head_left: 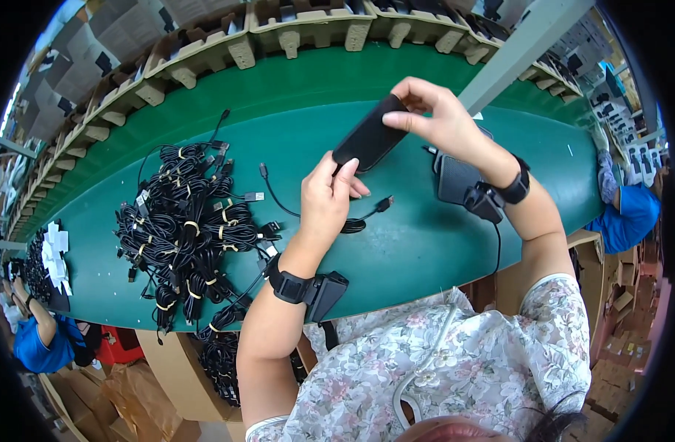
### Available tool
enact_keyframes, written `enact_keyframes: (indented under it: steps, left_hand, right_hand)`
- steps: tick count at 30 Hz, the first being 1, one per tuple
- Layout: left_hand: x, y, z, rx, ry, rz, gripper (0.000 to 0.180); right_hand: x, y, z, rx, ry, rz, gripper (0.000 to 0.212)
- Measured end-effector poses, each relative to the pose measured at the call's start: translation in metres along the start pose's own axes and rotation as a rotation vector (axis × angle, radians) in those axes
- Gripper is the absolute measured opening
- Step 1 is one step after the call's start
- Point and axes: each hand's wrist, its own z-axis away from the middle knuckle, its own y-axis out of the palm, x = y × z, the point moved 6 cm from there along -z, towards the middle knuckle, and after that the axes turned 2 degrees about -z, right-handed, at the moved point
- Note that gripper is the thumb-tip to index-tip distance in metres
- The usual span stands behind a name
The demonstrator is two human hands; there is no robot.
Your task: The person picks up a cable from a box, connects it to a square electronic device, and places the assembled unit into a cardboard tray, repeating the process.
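Note:
A flat black pouch (370,140) with rounded corners is held tilted above the green table (411,258). My left hand (327,193) pinches its lower left end between thumb and fingers. At the upper right end, my right hand (437,118) grips it with the thumb on top. Just beyond my left hand lies a short black USB cable (278,202), partly hidden by that hand. Under my right forearm rests a dark flat pouch-like item (455,179), partly covered by the wrist strap device.
A big heap of bundled black cables (190,228) lies on the left. Moulded pulp trays (300,33) line the far side, and a grey post (525,55) rises at the far right. Cardboard boxes (179,368) stand below the near edge. Co-workers in blue (632,217) sit at both ends.

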Motion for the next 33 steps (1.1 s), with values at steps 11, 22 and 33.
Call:
enact_keyframes:
  steps: [11,22,33]
  left_hand:
    - [0.011,-0.005,0.002,-0.173,0.026,-0.098,0.040]
    - [0.010,-0.008,0.006,-0.149,-0.027,-0.108,0.042]
    - [0.001,-0.009,0.007,-0.136,-0.026,-0.110,0.037]
  right_hand:
    - [-0.048,-0.101,-0.188,-0.759,-0.380,0.425,0.022]
    - [-0.133,-0.141,-0.293,-0.887,-0.562,0.611,0.023]
    - [-0.135,-0.080,-0.255,-0.443,-0.528,0.350,0.026]
